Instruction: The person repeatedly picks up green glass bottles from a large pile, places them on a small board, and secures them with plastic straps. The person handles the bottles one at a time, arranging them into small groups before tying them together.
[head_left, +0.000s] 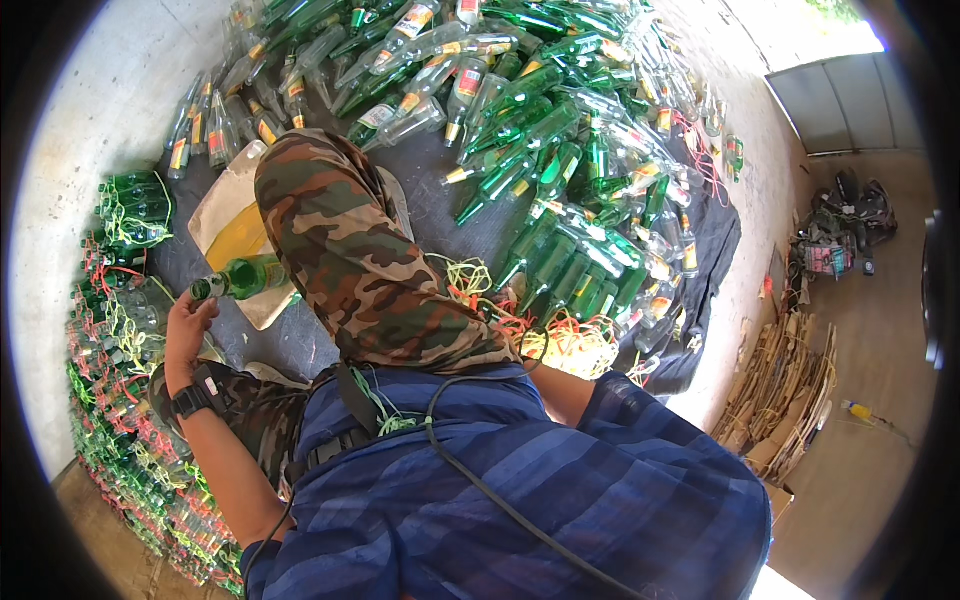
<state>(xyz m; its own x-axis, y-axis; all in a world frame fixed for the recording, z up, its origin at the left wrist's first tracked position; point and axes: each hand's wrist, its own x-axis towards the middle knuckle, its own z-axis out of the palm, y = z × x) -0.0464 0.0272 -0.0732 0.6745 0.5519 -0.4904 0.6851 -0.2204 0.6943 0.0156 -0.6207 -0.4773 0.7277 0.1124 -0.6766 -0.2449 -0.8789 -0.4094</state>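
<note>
At the left, my left hand (192, 319) grips the neck end of a green glass bottle (255, 276), which lies on its side with its mouth toward the hand. The bottle's base end touches or passes behind my camouflage-covered knee. Beneath it is a flattened piece of cardboard (217, 214) with a yellow patch. My right hand is not visible; the right forearm goes down behind my leg and body. Near that arm lie a heap of red and yellow plastic ties (577, 345) and a row of green bottles (555, 270).
Loose green and clear bottles (525, 97) are piled ahead on a dark sheet (442, 195). Bundles of tied bottles (135, 210) stack along the left wall. Flattened cardboard (780, 390) and a heap of dark bags or items (844, 225) lie at the right.
</note>
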